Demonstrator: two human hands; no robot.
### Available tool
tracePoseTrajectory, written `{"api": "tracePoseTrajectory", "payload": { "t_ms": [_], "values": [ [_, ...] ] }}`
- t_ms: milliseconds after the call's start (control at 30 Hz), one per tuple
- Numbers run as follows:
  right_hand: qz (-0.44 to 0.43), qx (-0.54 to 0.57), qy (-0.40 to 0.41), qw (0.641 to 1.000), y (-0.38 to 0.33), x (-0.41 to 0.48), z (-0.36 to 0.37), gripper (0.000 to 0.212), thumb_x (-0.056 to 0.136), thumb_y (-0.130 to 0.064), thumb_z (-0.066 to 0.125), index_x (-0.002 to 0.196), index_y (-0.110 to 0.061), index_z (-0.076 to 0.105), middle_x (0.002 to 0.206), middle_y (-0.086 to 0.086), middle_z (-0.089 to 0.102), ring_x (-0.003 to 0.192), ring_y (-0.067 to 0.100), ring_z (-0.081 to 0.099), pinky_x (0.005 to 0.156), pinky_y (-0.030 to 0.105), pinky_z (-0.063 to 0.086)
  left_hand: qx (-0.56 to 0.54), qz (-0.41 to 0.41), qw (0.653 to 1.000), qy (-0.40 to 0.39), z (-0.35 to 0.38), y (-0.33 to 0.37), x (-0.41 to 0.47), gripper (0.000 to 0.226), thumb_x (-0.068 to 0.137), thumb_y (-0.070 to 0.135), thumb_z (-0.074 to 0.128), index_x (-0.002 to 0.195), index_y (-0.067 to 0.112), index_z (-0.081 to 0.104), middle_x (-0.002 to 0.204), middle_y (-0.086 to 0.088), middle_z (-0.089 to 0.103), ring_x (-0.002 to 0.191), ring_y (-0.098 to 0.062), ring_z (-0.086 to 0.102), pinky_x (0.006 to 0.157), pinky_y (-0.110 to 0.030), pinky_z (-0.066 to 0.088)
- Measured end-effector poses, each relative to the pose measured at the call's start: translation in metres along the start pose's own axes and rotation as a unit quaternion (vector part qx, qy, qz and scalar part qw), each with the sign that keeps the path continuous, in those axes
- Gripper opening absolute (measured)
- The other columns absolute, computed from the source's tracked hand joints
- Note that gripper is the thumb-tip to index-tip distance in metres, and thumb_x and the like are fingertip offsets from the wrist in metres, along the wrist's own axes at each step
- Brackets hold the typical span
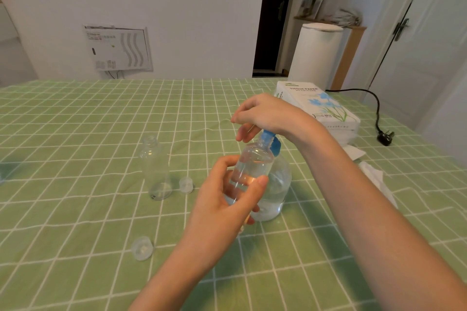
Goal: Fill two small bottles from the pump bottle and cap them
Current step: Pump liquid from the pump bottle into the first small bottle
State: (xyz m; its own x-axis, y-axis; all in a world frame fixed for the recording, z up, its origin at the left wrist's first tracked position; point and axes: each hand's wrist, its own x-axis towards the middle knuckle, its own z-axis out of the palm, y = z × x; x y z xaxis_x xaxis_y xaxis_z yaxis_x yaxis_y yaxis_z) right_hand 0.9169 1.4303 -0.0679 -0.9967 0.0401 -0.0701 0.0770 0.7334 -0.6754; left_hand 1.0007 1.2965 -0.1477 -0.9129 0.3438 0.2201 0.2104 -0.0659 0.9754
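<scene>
Left hand [227, 199] grips small clear plastic bottle [254, 164]; right hand [270, 113], fingers loose, presses blue pump head [271, 142]: a misaligned spout may spill.

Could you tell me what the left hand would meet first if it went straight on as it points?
Probably the pump bottle: the left hand, gripping a small bottle, points away and slightly right, and the pump bottle stands just behind it. Whether they already touch is unclear.
</scene>
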Motion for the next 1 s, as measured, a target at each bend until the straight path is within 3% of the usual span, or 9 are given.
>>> {"api": "tracePoseTrajectory", "payload": {
  "t_ms": [67,167,233,367,500,600,767,933,1000],
  "values": [
    [-0.001,0.000,0.000,1.000,0.000,0.001,0.001,0.018,0.092,-0.018,0.053,0.106,-0.010,0.063,0.071,-0.001,0.072,0.100,0.036,0.066,0.098,0.048,0.048,0.000,0.001,1.000,0.000,0.000,0.000,0.000,0.037,0.066,0.048,0.062,0.099,0.032,0.057,0.072,0.013,0.066,0.058,-0.002,0.061,0.048,-0.014,0.048],
    [0.000,0.007,-0.008,1.000,0.004,0.001,0.004,0.019,0.092,-0.017,0.054,0.104,-0.007,0.064,0.069,0.000,0.071,0.080,0.033,0.061,0.098,0.052,0.047,-0.004,-0.002,1.000,0.003,0.000,-0.003,0.000,0.039,0.065,0.047,0.063,0.099,0.029,0.058,0.071,0.012,0.065,0.057,-0.002,0.061,0.048,-0.015,0.047],
    [0.003,0.012,-0.012,1.000,0.006,0.001,0.006,0.019,0.092,-0.018,0.054,0.104,-0.007,0.064,0.069,0.000,0.071,0.092,0.043,0.064,0.098,0.052,0.047,-0.001,-0.002,1.000,0.005,0.000,-0.005,0.000,0.041,0.065,0.048,0.063,0.099,0.028,0.057,0.070,0.011,0.065,0.058,-0.003,0.061,0.049,-0.015,0.048],
    [0.003,0.022,-0.008,1.000,0.006,0.000,0.006,0.018,0.092,-0.020,0.054,0.104,-0.010,0.063,0.071,0.001,0.071,0.109,0.041,0.059,0.099,0.050,0.047,0.004,0.000,1.000,0.004,0.000,-0.007,0.000,0.040,0.065,0.050,0.063,0.099,0.030,0.057,0.071,0.013,0.065,0.059,-0.002,0.061,0.048,-0.015,0.048],
    [-0.004,0.007,0.003,1.000,0.003,-0.001,-0.002,0.019,0.092,-0.023,0.054,0.103,-0.011,0.063,0.076,0.003,0.073,0.089,0.029,0.068,0.095,0.045,0.049,0.001,0.006,1.000,-0.003,0.000,-0.006,0.001,0.036,0.066,0.048,0.063,0.098,0.034,0.057,0.077,0.012,0.067,0.061,-0.005,0.062,0.050,-0.017,0.049],
    [-0.007,0.000,0.015,1.000,0.001,-0.001,-0.006,0.017,0.092,-0.024,0.055,0.102,-0.013,0.063,0.076,0.002,0.073,0.086,0.020,0.067,0.093,0.040,0.051,0.001,0.007,1.000,-0.006,0.000,-0.004,0.001,0.035,0.067,0.048,0.063,0.099,0.035,0.057,0.081,0.010,0.068,0.062,-0.006,0.063,0.051,-0.019,0.051],
    [-0.006,-0.003,0.004,1.000,0.000,-0.001,-0.001,0.021,0.091,-0.016,0.054,0.107,-0.006,0.063,0.073,0.002,0.072,0.095,0.035,0.068,0.097,0.048,0.048,-0.001,0.006,1.000,-0.002,0.000,-0.004,0.001,0.038,0.066,0.049,0.063,0.100,0.033,0.057,0.079,0.010,0.067,0.064,-0.006,0.062,0.051,-0.017,0.050],
    [0.000,0.006,-0.001,1.000,0.002,0.001,0.002,0.019,0.091,-0.014,0.053,0.105,-0.007,0.063,0.070,0.003,0.071,0.081,0.035,0.063,0.098,0.051,0.047,-0.001,0.002,1.000,0.003,-0.001,-0.005,0.001,0.037,0.066,0.047,0.063,0.100,0.031,0.057,0.073,0.012,0.066,0.060,-0.004,0.061,0.049,-0.014,0.047],
    [0.005,0.009,-0.008,1.000,0.004,0.000,0.005,0.019,0.091,-0.014,0.053,0.105,-0.007,0.063,0.069,0.003,0.070,0.092,0.045,0.063,0.098,0.052,0.047,-0.001,-0.002,1.000,0.003,-0.001,-0.005,0.001,0.040,0.065,0.048,0.063,0.100,0.029,0.057,0.070,0.013,0.065,0.057,-0.002,0.059,0.047,-0.013,0.047]
  ]
}}
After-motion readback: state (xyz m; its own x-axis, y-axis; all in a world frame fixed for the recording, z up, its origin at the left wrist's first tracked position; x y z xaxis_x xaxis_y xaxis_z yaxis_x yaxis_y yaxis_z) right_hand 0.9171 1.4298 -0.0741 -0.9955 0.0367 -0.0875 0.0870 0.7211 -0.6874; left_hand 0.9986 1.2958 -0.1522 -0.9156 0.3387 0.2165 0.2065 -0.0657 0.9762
